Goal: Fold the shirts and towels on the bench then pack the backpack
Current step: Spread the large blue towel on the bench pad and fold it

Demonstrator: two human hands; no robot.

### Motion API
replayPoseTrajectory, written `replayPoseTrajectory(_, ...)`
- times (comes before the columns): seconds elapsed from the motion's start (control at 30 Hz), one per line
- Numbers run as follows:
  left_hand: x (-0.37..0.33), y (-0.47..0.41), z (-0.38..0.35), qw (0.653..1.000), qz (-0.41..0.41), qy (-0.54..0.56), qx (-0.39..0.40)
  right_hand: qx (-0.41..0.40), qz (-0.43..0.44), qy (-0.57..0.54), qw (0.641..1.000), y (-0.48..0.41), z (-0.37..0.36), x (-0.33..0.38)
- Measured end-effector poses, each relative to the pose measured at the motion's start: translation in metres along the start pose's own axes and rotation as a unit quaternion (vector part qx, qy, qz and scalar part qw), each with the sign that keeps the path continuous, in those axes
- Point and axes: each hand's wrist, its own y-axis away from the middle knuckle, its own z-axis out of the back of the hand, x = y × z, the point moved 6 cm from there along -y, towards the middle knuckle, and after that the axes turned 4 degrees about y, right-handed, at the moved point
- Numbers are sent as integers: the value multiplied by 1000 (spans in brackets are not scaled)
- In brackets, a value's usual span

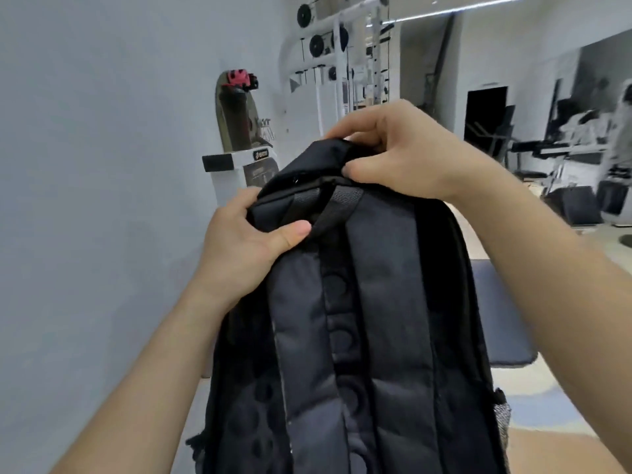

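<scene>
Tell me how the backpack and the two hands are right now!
Backpack: upright, strap side facing the camera, held at its top; zip hidden.
Left hand: grips the top left corner.
Right hand: pinches the top edge.
Bench: flat behind the backpack, mostly hidden.

Black padded backpack (359,319), upright, straps facing camera, held at top
</scene>
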Motion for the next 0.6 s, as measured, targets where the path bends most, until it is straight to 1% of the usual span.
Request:
replayPoseTrajectory(0.1,35,-28,-58,999,23,-28,28,-36,-28,35,998,8,14,-70)
replayPoseTrajectory(0.17,78,-38,-96,995,68,-35,61,-50,-59,77,994,14,6,-123)
replayPoseTrajectory(0.2,108,-39,-114,991,103,-38,78,-46,-72,115,990,20,-4,-150)
replayPoseTrajectory(0.27,173,-29,-143,977,182,-56,97,-27,-78,248,965,44,-35,-195)
replayPoseTrajectory(0.3,202,-22,-150,970,214,-70,92,-16,-66,307,949,60,-54,-212)
replayPoseTrajectory(0.33,227,-18,-152,965,237,-84,75,5,-55,339,939,77,-74,-227)
replayPoseTrajectory(0.37,245,-18,-151,961,250,-101,56,44,-61,354,932,93,-94,-245)
replayPoseTrajectory(0.43,267,-29,-147,950,262,-164,36,137,-116,349,920,119,-127,-285)
replayPoseTrajectory(0.47,273,-35,-145,940,263,-214,35,169,-142,340,914,127,-140,-302)
replayPoseTrajectory(0.5,275,-41,-143,926,249,-280,34,181,-159,334,911,129,-149,-315)
replayPoseTrajectory(0.53,274,-44,-142,908,209,-362,32,184,-170,329,911,127,-156,-325)
replayPoseTrajectory(0.57,266,-44,-146,887,137,-440,29,185,-181,320,911,123,-162,-333)
replayPoseTrajectory(0.6,257,-39,-155,869,51,-491,35,189,-192,309,912,118,-168,-341)
